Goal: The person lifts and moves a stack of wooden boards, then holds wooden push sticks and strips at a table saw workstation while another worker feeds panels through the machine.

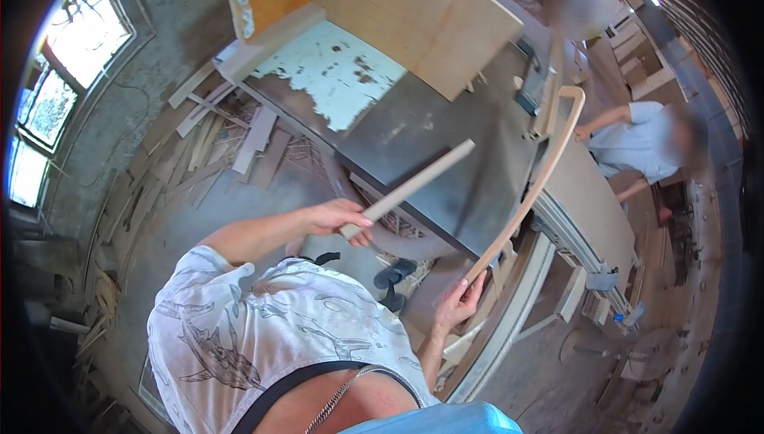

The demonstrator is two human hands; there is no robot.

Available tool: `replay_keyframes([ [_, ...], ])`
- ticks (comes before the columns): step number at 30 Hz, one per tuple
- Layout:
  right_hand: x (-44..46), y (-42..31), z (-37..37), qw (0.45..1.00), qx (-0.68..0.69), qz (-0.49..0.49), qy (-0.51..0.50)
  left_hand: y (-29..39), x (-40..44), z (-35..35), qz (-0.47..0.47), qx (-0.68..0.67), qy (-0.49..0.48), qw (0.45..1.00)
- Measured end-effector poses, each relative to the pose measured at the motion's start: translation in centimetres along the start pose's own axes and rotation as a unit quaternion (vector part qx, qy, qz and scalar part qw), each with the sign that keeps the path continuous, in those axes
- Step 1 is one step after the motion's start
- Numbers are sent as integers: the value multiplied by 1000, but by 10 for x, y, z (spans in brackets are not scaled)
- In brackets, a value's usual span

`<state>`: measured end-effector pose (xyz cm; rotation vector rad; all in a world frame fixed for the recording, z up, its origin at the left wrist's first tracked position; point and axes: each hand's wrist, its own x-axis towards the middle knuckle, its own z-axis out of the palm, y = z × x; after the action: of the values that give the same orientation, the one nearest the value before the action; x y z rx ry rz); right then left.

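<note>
Curved wooden strip (pixel 534 195) reaches close to a co-worker (pixel 629 146)

In the head view, the right hand (pixel 456 307) grips the strip's lower end beside the dark table (pixel 422 128); held so near one end, it could swing and strike the neighbour. The left hand (pixel 341 217) clasps a straight stick (pixel 422 178), which could scrape the tabletop if it dips. Fingers hide the strip's lower tip; what the co-worker's hands touch is unclear.

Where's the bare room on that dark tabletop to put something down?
The dark tabletop looks bare between the straight stick and curved strip, and between that stick and the flaky white patch. The floor at left is crowded with wood offcuts.
</note>
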<state>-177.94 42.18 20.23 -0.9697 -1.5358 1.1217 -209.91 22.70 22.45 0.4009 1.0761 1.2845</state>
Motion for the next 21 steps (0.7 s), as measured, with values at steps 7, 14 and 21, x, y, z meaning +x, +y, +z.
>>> replay_keyframes([
  [7,-40,-41,98,995,77,46,34,50,-166,-189,69,31,151,986],
  [14,-45,-56,150,996,54,44,50,82,-229,-330,104,-12,222,969],
  [21,-60,-77,149,998,30,29,51,114,-233,-383,144,-109,227,957],
])
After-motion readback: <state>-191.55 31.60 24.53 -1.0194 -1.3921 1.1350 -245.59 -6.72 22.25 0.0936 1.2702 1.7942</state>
